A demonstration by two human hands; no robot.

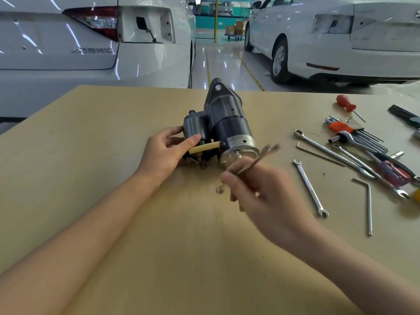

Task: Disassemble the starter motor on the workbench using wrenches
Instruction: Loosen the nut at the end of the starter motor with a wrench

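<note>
1. Workbench (113, 223): flat, matte tan surface with a faint grain and a few dark specks.
2. Starter motor (227, 126): lies near the middle of the bench, its dark grey cast nose with a bolt-hole lug pointing away from the person. The main body is a smooth black cylinder ending in a bright metal end cap (238, 151), from which a thin stud projects.
3. Solenoid (194, 127): a smaller grey cylinder fixed on the left flank of the motor. A pale yellow sleeved lead (204, 147) runs across its near end toward the black body.
4. Left hand (163, 155): fingers curled around the solenoid end, thumb resting on the yellow lead, steadying the motor.
5. Right hand (268, 198): motion-blurred, closed around the shank of a slim metal wrench (261, 159), which is raised just in front of the end cap; whether it touches the cap cannot be told.
6. Spare tools, right side of bench: a chrome combination wrench (310, 188), a bent hex key (368, 205), a red-handled screwdriver (345, 103), and an orange-holdered hex key set (356, 133).
</note>
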